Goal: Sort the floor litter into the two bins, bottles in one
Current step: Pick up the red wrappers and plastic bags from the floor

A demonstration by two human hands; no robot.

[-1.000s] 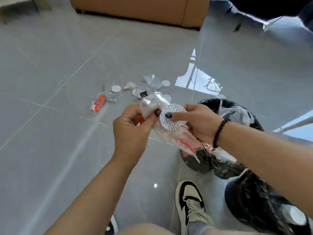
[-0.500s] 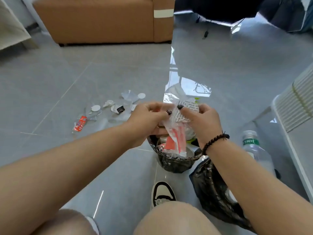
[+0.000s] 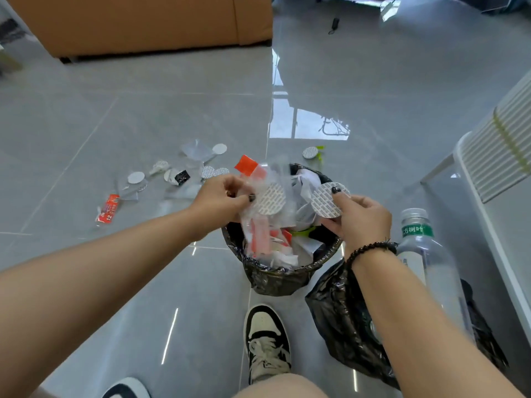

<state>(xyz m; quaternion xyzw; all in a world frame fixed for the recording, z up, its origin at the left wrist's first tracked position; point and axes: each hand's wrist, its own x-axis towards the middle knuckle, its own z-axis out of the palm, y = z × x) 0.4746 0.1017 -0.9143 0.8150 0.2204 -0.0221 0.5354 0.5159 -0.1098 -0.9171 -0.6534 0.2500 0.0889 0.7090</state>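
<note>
My left hand [image 3: 222, 198] grips a bunch of clear plastic wrappers [image 3: 260, 196] with red parts and a round foil seal, held over the litter bin [image 3: 283, 278], a black-lined bin full of wrappers. My right hand [image 3: 355, 218] pinches a second round foil seal [image 3: 324, 203] above the bin's right rim. Behind my right forearm a second black-lined bin [image 3: 342, 320] holds a clear water bottle [image 3: 422, 254] with a green label. More litter lies on the floor to the left: a red wrapper [image 3: 107, 211], white round seals [image 3: 135, 177] and clear plastic scraps [image 3: 195, 149].
One foil seal [image 3: 309, 152] lies on the floor beyond the bin. My shoe [image 3: 267, 343] stands just before the bins. An orange sofa [image 3: 143, 23] is at the back left, and a white slatted panel [image 3: 500, 156] stands at the right.
Both hands have come over the litter bin and drawn apart. My right hand now holds one foil seal by itself, while my left keeps the wrappers.
</note>
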